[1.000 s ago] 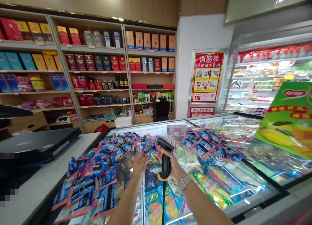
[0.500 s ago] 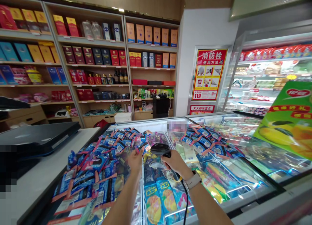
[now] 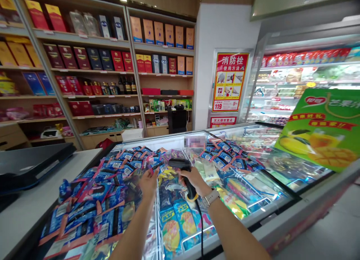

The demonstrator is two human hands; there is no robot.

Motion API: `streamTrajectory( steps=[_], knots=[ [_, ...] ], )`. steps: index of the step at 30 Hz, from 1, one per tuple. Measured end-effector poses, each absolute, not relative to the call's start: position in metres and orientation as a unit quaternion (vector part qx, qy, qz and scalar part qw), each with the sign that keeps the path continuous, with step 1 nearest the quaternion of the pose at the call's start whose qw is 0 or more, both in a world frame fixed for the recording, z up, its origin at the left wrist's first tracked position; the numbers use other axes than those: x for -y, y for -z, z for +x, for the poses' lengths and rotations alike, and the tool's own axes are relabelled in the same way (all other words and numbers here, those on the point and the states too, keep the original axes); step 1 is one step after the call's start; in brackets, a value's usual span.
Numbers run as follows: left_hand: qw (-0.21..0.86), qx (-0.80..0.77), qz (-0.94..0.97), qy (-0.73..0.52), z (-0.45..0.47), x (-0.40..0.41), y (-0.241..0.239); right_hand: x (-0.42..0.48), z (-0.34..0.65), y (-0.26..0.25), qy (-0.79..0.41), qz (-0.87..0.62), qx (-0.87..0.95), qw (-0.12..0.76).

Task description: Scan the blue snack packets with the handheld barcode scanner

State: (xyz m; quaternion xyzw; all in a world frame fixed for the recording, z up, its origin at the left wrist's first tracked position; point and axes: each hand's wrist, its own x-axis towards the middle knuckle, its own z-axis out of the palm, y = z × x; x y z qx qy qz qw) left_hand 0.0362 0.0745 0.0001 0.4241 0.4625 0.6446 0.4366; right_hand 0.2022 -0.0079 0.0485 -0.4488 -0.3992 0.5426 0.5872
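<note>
Near: right hand [image 3: 194,180] clenched round the grip of the scanner [image 3: 180,164]. The scanner head is level and points left, towards the left hand [image 3: 148,181]. A cable [image 3: 201,230] hangs from the grip, down past the watch [image 3: 210,198].

Left hand: fingers stretched forward, tips at the edge of a blue packet [image 3: 156,167]. Cannot tell whether it pinches or only touches.

Progress, as judged: scanner up and aimed, packet picked out and just beside the scanner head. The packet is not lifted; it lies in the freezer [image 3: 281,215] on top of the blue pile [image 3: 92,200]. No beam or scan mark visible, so a read is unconfirmed. Most of the pile lies untouched.

Room: both forearms reach over the near rim. A wire divider [image 3: 158,215] runs between them, with yellow packets [image 3: 171,233] to its right. The space above the pile is open. Glass seems to cover the freezer's right part. The table [image 3: 25,215] borders the freezer on the left and carries a black case [image 3: 30,164].

Far: a green box [image 3: 320,128] rests on the right glass. Beyond stand shelves [image 3: 92,65], a red sign [image 3: 229,81] and a chiller [image 3: 295,83], all well apart from the hands.
</note>
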Motion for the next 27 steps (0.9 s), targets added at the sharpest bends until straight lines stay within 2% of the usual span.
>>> streamTrajectory(
  steps=[4, 7, 12, 19, 27],
  knots=[
    [0.411, -0.453, 0.536, -0.582, 0.063, -0.08, -0.008, 0.013, 0.237, -0.049, -0.622, -0.315, 0.215, 0.684],
    [0.429, -0.412, 0.609, -0.526, 0.109, -0.087, -0.016, 0.021, 0.281, -0.048, -0.629, -0.225, 0.124, 0.734],
    [0.489, -0.326, 0.633, -0.503, 0.202, -0.1, -0.028, 0.027, 0.341, -0.042, -0.535, -0.228, 0.081, 0.809],
    [0.577, -0.331, 0.571, -0.481, 0.29, -0.127, -0.019, 0.004, 0.355, -0.019, -0.432, -0.187, 0.045, 0.881],
    [0.508, -0.306, 0.657, -0.465, 0.337, -0.162, -0.003, -0.013, 0.371, -0.003, -0.375, -0.194, -0.005, 0.906]
  ],
)
